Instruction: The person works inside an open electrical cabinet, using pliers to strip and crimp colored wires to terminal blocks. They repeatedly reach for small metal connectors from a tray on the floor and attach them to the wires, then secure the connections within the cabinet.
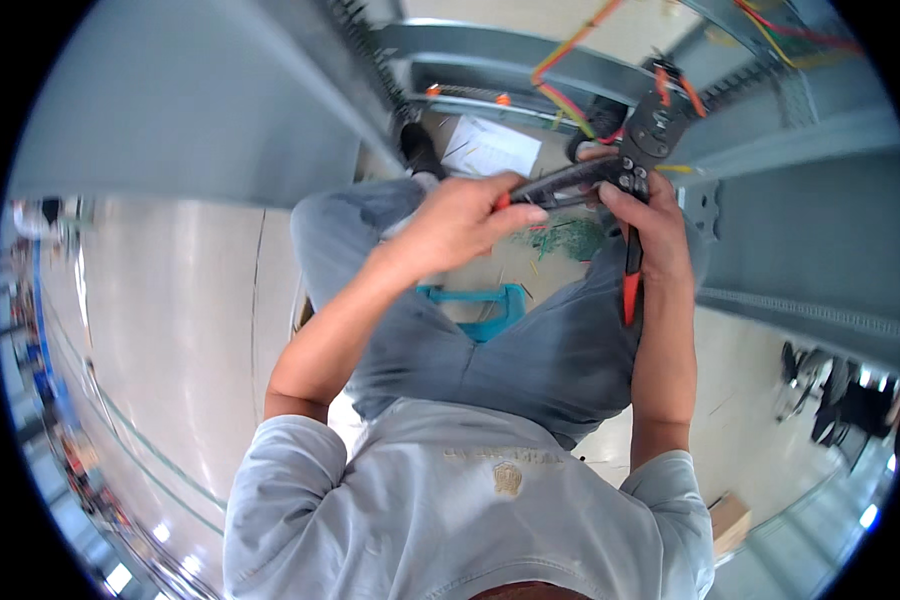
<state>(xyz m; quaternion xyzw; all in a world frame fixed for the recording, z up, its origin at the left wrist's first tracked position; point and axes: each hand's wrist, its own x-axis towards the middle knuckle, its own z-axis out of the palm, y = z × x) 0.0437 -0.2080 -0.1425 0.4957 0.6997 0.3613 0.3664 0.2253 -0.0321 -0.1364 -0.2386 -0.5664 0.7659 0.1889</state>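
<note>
A wire stripper (650, 130) with a dark metal head and black-and-red handles is held up in front of my knees, its handles spread wide. My left hand (465, 222) is closed around the end of one handle. With my right hand (660, 225) I grip the tool near its pivot, thumb pressed beside the other handle, which hangs down with a red end. Orange-red pieces show at the head; I cannot tell whether they are wires or part of the tool. A short yellow wire (675, 169) sticks out beside my right fingers.
Grey metal cabinet panels (200, 100) stand on both sides. Yellow and red wires (560, 62) hang at the far side. A white paper sheet (492, 147), green scraps (562, 240) and wire offcuts lie on the floor. A teal plastic stool (490, 312) shows between my thighs.
</note>
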